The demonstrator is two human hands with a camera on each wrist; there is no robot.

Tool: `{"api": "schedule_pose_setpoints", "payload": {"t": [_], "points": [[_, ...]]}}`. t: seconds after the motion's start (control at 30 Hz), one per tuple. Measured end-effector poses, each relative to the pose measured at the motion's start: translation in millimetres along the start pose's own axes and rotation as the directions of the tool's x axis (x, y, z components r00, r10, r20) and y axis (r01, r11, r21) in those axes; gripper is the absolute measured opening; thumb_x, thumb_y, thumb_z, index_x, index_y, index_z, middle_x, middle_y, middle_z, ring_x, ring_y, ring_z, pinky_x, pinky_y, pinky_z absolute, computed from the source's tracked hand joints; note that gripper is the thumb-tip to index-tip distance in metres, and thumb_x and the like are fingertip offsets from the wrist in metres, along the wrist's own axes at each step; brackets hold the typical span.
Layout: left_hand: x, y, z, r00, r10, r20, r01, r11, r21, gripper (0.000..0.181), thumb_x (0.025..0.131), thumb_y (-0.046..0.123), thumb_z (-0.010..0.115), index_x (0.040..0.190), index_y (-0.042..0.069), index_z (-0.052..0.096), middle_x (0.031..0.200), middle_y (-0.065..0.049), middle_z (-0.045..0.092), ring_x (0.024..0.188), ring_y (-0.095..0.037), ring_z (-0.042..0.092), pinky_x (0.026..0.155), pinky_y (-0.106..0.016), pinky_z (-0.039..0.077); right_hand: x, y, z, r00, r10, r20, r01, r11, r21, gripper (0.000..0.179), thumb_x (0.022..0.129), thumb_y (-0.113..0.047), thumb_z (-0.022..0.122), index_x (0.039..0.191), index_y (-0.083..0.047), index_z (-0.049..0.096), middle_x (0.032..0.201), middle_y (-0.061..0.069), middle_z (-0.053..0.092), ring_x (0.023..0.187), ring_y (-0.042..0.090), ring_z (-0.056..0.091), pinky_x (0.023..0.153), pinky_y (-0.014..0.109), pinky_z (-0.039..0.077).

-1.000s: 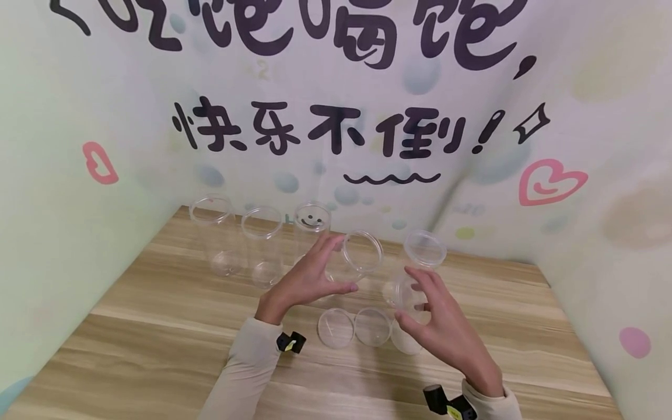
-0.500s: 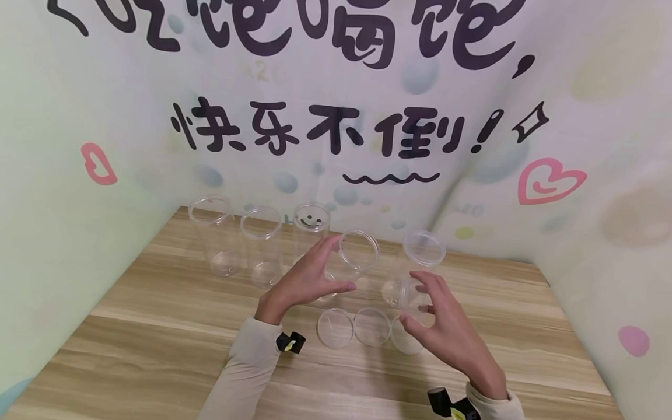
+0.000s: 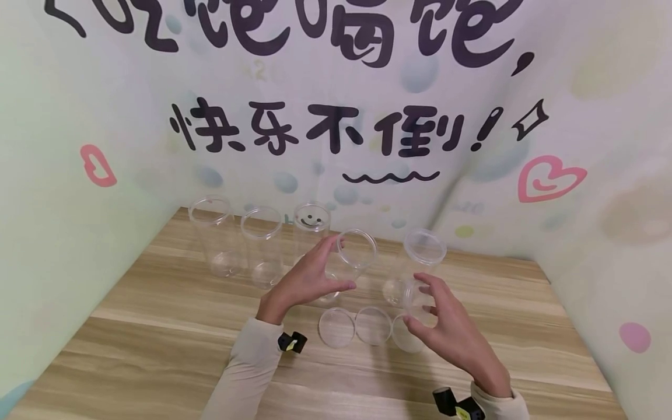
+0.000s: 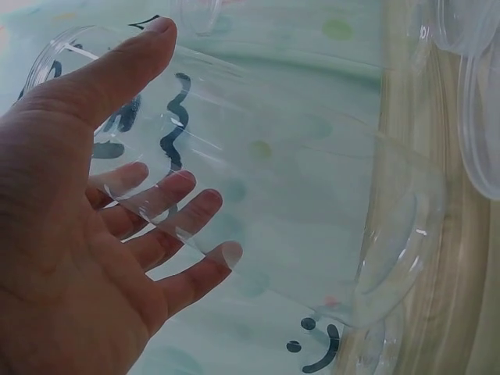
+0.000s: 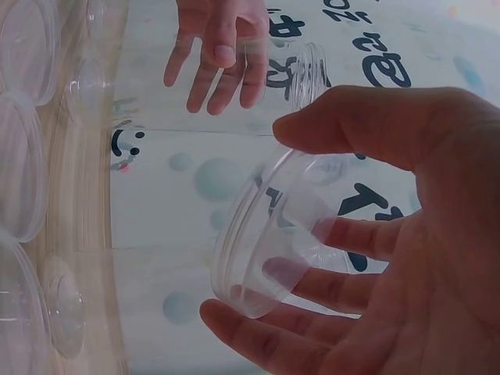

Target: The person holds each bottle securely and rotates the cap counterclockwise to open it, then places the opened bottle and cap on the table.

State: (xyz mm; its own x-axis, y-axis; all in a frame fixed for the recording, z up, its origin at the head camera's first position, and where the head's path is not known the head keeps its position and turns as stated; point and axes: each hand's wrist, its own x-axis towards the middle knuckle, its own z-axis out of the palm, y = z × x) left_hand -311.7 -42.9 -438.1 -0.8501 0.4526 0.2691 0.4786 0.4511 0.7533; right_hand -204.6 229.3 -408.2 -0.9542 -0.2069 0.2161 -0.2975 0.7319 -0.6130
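My left hand [image 3: 310, 277] grips a clear plastic jar [image 4: 305, 203] around its side, with thumb and fingers on opposite sides. The jar leans, its open rim up and to the right in the head view. My right hand [image 3: 454, 329] holds a clear round lid [image 5: 254, 234] by its edge, between the thumb and the fingers. This lid stands on edge, apart from the held jar. Just behind the right hand is another upright jar [image 3: 424, 249], whose top looks cloudier than the others; its lower part is partly hidden.
To the left stand three upright clear jars: an outer one [image 3: 215, 239], a middle one [image 3: 264, 251] and one [image 3: 311, 230] partly behind my left hand. Three round clear lids lie in a row on the wooden table [image 3: 157, 350], one lid [image 3: 336, 328] at its left end. A printed backdrop rises behind.
My right hand has shifted slightly right with the lid, away from the held jar. The jar's rim in my left hand has moved a little left.
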Motion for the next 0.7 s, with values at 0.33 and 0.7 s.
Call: {"api": "schedule_pose_setpoints", "payload": {"t": [0.33, 0.7], "points": [[1.7, -3.6, 5.2, 1.0, 0.01, -0.002, -0.01, 1.0, -0.019, 0.097, 0.077, 0.039, 0.085, 0.154, 0.021, 0.029, 0.148, -0.006, 0.047, 0.135, -0.025, 0.048, 0.108, -0.052, 0.04, -0.9, 7.2, -4.8, 1.0, 0.015, 0.009, -0.015, 1.0, 0.007, 0.067, 0.087, -0.015, 0.075, 0.142, -0.007, 0.038, 0.143, 0.014, 0.047, 0.128, 0.04, 0.051, 0.094, 0.049, 0.053], [3.2, -6.2, 5.4, 1.0, 0.018, 0.018, -0.017, 0.999, -0.032, 0.096, 0.078, 0.036, 0.084, 0.153, 0.018, 0.028, 0.147, -0.008, 0.047, 0.137, -0.026, 0.046, 0.11, -0.051, 0.039, 0.1, 13.6, -7.3, 1.0, 0.009, 0.004, -0.009, 1.0, -0.029, 0.064, 0.086, -0.015, 0.076, 0.138, -0.004, 0.04, 0.139, 0.019, 0.052, 0.126, 0.04, 0.054, 0.096, 0.051, 0.052]]}}
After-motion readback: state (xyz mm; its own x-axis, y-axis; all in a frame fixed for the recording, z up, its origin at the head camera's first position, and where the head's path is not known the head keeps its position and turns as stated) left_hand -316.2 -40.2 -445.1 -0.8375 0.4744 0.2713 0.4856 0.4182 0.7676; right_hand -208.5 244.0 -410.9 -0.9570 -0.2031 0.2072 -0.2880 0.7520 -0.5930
